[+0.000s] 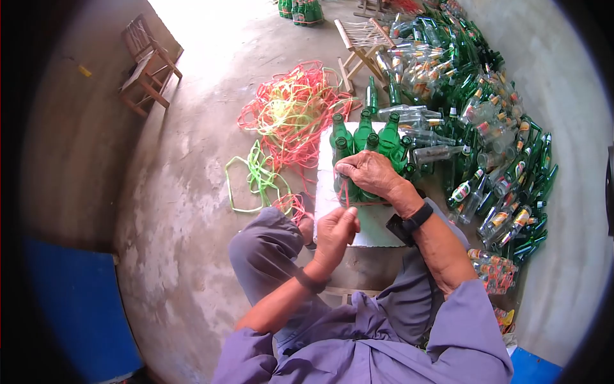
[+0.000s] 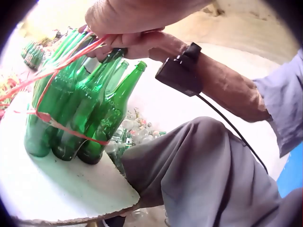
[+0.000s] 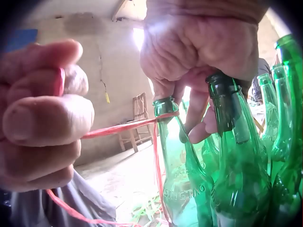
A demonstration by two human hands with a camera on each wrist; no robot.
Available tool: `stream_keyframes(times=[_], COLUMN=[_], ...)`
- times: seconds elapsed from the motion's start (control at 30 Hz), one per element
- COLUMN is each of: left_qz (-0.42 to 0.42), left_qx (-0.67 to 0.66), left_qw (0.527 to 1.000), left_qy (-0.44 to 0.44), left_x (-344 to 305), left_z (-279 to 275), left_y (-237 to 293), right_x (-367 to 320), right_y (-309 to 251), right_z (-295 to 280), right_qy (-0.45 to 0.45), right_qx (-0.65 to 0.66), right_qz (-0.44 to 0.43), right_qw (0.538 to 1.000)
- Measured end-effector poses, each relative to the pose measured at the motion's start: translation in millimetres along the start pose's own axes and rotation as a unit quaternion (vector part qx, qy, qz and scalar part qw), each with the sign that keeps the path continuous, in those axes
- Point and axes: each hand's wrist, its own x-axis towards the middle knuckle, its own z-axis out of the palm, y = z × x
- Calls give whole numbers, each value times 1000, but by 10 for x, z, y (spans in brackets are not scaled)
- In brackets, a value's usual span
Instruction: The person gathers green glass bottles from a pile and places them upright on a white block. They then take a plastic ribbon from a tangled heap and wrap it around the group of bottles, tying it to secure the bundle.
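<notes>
Green bottles (image 1: 389, 137) (image 2: 111, 116) (image 3: 182, 189) stand upright in a tight group on a white board (image 1: 377, 230) (image 2: 71, 198). A red strap (image 2: 71, 127) (image 3: 123, 127) circles the group low down and also loops one bottle's neck. My left hand (image 1: 336, 237) (image 2: 142, 16) (image 3: 42, 118), nearer my body, grips the strap in curled fingers; the strap runs taut from it to that neck. My right hand (image 1: 374, 174) (image 2: 137, 45) (image 3: 199, 47) lies over the near bottle tops, its fingers curled down among the necks and gripping there. Its palm hides part of them.
Tangled red and yellow-green straps (image 1: 294, 109) lie on the floor beyond the board, left of the bottles. A large heap of loose bottles (image 1: 486, 128) fills the right side along the wall. A stool (image 1: 364, 35) stands ahead, a wooden chair (image 1: 150, 67) far left.
</notes>
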Motion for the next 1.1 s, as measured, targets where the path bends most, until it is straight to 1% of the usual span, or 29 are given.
stream_keyframes(times=[0.07,0.1,0.13,0.2,0.27,0.33,0.4,0.47,0.5,0.57,0.6,0.67,0.7,0.73,0.8,0.87,0.9,0.93,1.0,1.03,1.1], left_qz=[-64,-56,-57,-67,-76,-137,-94,20,20,-30,-30,-103,-105,-75,-71,18,30,31,-35,-22,-23], left_qx=[-129,-125,-124,-136,-157,-132,-77,-20,-21,-96,-97,-140,-173,-233,-153,-23,-34,-34,-197,-151,-167], left_qw=[986,984,984,974,971,979,990,998,998,995,994,985,979,968,984,998,997,997,976,984,983], left_qy=[79,111,110,170,161,74,70,50,51,26,26,-7,6,49,48,64,68,67,90,95,77], left_x=[40,68,84,129,180,255,290,407,452,489,465,382,330,306,313,438,492,541,606,628,590], left_z=[-54,-58,-61,-74,-121,-186,13,197,234,297,270,91,-11,-67,-345,-550,-580,-590,-609,-618,-610], left_y=[5,-18,-41,-70,-164,-334,-436,-506,-449,-342,-302,-205,-123,-127,-13,-106,-70,-46,-2,-6,29], right_x=[5,1,-5,-12,-2,2,4,4,10,14,14,12,10,10,-2,4,6,-2,-20,-20,-36], right_y=[-12,-18,-16,-6,3,8,13,-19,-26,2,18,31,35,38,17,-9,-12,-9,-23,-34,-57], right_z=[-5,-10,-10,-6,-2,-7,-1,-17,-31,-12,-6,-9,3,13,9,3,12,20,29,15,-13], right_qy=[-3,-6,-6,2,-3,-6,0,-10,-18,-11,-4,-6,-7,-9,-2,-18,-11,-3,0,4,4], right_qx=[-5,-11,-9,10,4,-2,-10,-8,-7,-11,-15,-6,4,7,-9,-12,-15,-17,-8,1,0], right_qz=[3,6,7,5,1,-3,-4,5,15,7,0,5,8,9,-3,5,4,4,7,9,14], right_qw=[1000,1000,1000,1000,1000,1000,1000,1000,1000,1000,1000,1000,1000,1000,1000,1000,1000,1000,1000,1000,1000])
